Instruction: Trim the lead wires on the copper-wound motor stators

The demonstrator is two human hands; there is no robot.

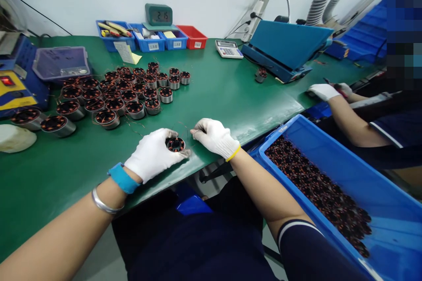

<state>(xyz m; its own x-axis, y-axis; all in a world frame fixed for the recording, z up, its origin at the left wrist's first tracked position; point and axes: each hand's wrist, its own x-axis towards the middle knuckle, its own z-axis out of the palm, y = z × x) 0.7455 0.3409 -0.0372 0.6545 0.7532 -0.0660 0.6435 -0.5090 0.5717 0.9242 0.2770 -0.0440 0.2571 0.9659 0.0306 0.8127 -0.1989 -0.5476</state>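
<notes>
Green table (231,96), blue bin (389,210)

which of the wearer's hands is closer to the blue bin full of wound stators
Right. The right hand sits at the table edge just left of the blue bin. The left hand is further left, holding a stator, with the right hand between it and the bin.

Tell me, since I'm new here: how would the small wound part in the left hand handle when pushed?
The wound part looks like metal and copper, so probably stiff and heavy for its size. Lying flat, it likely slides rather than rolls. Its thin loose wires probably bend or snag easily.
</notes>
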